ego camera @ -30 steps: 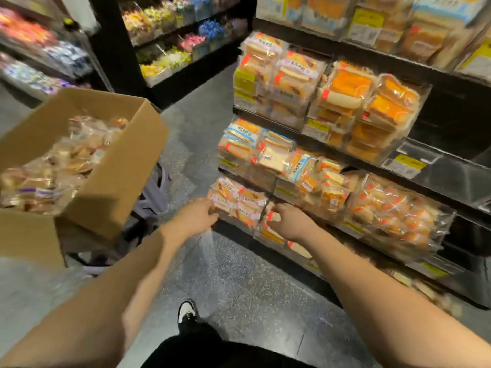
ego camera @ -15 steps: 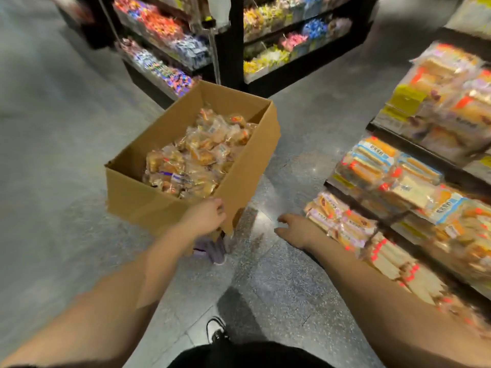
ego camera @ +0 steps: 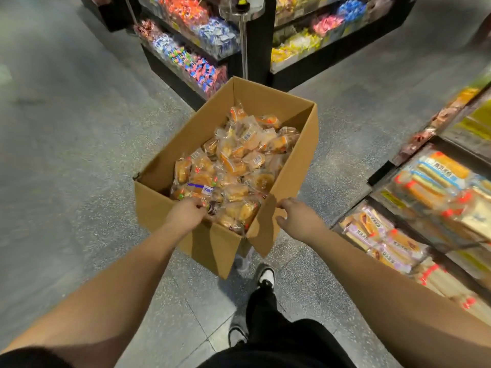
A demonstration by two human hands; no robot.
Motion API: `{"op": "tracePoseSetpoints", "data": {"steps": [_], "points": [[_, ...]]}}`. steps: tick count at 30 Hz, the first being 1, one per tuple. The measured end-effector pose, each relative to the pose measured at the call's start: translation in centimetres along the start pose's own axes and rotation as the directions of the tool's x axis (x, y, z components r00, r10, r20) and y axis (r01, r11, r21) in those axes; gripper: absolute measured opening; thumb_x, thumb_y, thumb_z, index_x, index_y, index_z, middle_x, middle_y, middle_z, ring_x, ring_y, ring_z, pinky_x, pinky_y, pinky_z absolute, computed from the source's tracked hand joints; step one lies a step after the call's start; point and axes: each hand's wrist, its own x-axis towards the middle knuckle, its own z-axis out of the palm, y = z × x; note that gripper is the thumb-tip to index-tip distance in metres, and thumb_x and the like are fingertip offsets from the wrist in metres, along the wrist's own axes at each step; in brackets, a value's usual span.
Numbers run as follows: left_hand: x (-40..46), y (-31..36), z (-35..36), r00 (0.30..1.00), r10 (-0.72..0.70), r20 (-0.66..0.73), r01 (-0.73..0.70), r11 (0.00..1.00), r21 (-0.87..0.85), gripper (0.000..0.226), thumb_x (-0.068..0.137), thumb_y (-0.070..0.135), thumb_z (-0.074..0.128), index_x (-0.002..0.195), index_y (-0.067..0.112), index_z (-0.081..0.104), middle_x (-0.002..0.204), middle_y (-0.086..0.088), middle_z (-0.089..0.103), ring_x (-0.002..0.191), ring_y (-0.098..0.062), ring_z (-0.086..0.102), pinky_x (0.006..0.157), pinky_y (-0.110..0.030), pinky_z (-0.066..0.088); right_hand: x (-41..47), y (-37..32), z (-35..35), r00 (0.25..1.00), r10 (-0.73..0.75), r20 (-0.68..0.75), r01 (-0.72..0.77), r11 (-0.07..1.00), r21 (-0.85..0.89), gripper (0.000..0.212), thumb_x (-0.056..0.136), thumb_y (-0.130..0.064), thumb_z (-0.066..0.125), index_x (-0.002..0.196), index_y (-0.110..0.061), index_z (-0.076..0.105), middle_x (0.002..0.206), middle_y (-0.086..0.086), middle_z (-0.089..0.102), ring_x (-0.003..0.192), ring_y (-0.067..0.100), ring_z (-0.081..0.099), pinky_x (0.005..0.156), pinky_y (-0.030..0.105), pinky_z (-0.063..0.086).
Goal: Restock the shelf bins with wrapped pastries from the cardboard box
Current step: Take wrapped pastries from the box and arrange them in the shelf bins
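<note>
Where the grey speckled floor (ego camera: 66, 155) fills the left of the view, nothing else is seen but blurred tiles. Further in, a dark candy shelf (ego camera: 191, 49) stocked with bright wrapped sweets is set at the top, with a slim metal pole (ego camera: 243, 46) standing just in front of it. The left hand (ego camera: 186, 212) is reached into the near left corner of the cardboard box (ego camera: 164, 208), its fingers curled down among the packets there; a wrapper appears to be grasped, though which packet exactly cannot be told. The box is open at the top and is heaped with wrapped pastries (ego camera: 233, 166), golden buns in clear film. A near flap (ego camera: 265, 229) is folded outward at the box's right front corner. The right hand (ego camera: 297, 219) is held at that flap's upper edge, its fingers loosely bent and released, with nothing grasped; whether the cardboard is touched cannot be told. Below the box, a black-and-white shoe (ego camera: 265, 276) and black trousers (ego camera: 276, 335) are seen on the floor. At the far right, the shelf bins (ego camera: 398, 235) are stacked in tiers and are filled with flat wrapped cakes (ego camera: 435, 179), well apart from the box.
</note>
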Motion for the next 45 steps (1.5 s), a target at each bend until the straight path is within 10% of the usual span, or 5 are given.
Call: {"op": "tracePoseSetpoints", "data": {"steps": [7, 17, 20, 32, 45], "points": [[4.8, 1.7, 0.6, 0.966, 0.048, 0.253, -0.101, 0.975, 0.199, 0.043, 0.092, 0.021, 0.059, 0.134, 0.019, 0.054, 0.126, -0.008, 0.061, 0.102, -0.022, 0.058, 0.083, -0.033, 0.049, 8.9, -0.8, -1.5, 0.98, -0.104, 0.172, 0.139, 0.969, -0.206, 0.052, 0.099, -0.028, 0.051, 0.149, -0.018, 0.04, 0.144, 0.009, 0.047, 0.133, 0.03, 0.044, 0.105, 0.039, 0.039], [9.9, 4.0, 3.2, 0.652, -0.123, 0.749, -0.25, 0.897, 0.365, 0.075, 0.089, 0.011, 0.059, 0.154, 0.021, 0.024, 0.133, -0.012, 0.051, 0.101, -0.024, 0.054, 0.077, -0.03, 0.039, 17.7, -2.3, -0.4, 0.747, -0.155, 0.646, 0.433, 0.851, -0.297, 0.06, 0.091, -0.024, 0.066, 0.145, -0.012, 0.041, 0.132, 0.008, 0.057, 0.108, 0.025, 0.059, 0.08, 0.035, 0.052], [10.2, 3.4, 4.0, 0.669, -0.088, 0.738, -0.229, 0.92, 0.317, 0.068, 0.088, 0.005, 0.055, 0.15, 0.02, 0.033, 0.104, -0.003, 0.052, 0.081, -0.015, 0.051, 0.066, -0.027, 0.04, 18.8, -2.5, 0.1, 0.694, -0.126, 0.709, 0.449, 0.845, -0.289, 0.062, 0.091, -0.025, 0.066, 0.146, -0.014, 0.039, 0.125, 0.009, 0.06, 0.101, 0.026, 0.06, 0.073, 0.034, 0.05], [11.3, 1.5, 4.4, 0.768, 0.044, 0.64, -0.28, 0.921, 0.273, 0.039, 0.093, 0.026, 0.066, 0.131, 0.019, 0.064, 0.143, 0.001, 0.054, 0.126, -0.023, 0.051, 0.105, -0.031, 0.038, 18.9, -1.4, 0.2, 0.673, -0.216, 0.708, 0.443, 0.884, -0.152, 0.063, 0.09, -0.037, 0.069, 0.146, -0.023, 0.047, 0.129, -0.003, 0.06, 0.106, 0.019, 0.058, 0.087, 0.031, 0.049], [8.5, 2.6, -2.5, 0.969, -0.023, 0.246, 0.154, 0.833, -0.531, 0.05, 0.078, 0.06, 0.067, 0.1, 0.016, 0.072, 0.089, 0.001, 0.073, 0.085, -0.021, 0.067, 0.082, -0.037, 0.052, 15.2, 1.5, -6.9, 0.973, -0.095, 0.208, -0.019, 0.873, 0.487, 0.063, 0.089, -0.061, 0.061, 0.131, -0.014, 0.06, 0.125, 0.003, 0.062, 0.107, 0.021, 0.062, 0.09, 0.039, 0.054]]}}
